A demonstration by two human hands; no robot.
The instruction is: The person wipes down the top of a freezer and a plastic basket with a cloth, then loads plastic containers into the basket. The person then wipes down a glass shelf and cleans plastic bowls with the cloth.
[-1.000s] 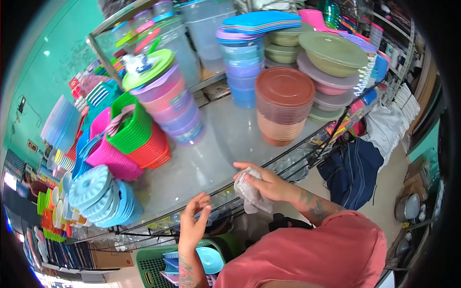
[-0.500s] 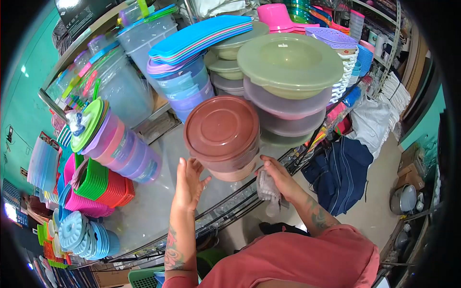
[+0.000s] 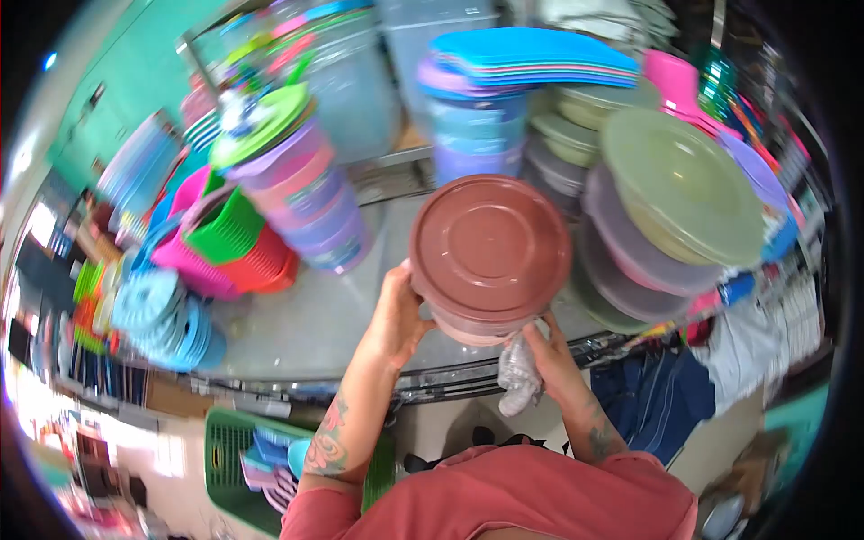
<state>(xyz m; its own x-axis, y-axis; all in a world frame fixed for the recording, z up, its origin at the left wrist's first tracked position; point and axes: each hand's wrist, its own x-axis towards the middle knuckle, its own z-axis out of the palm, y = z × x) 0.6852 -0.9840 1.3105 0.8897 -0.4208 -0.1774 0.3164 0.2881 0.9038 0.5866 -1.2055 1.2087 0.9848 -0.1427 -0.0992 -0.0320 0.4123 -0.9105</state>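
Green basket [image 3: 221, 457], navy cloth [image 3: 641, 396], red tubs [image 3: 259, 270]

Bright interior, blown-out glare on floor [image 3: 169, 453] at eight o'clock, light spot by wall [image 3: 135, 76] at ten, soft sheen on lid [image 3: 490, 250], fisheye bowing, blackened corners, motion blur outward.

We recorded: tub lid [image 3: 490, 247], reddish brown | cloth [image 3: 519, 373], greyish white | bowl lid [image 3: 681, 184], pale green | dark-blue fabric [image 3: 652, 396], thin pale lines | basket [image 3: 216, 459], green

Brown lidded tub [image 3: 490, 247]: smooth plastic, faint sheen
Crumpled rag [image 3: 519, 376]: matt cloth
Lower-left green basket [image 3: 219, 450]: perforated plastic
Shelf top [image 3: 391, 238]: smooth, glossy
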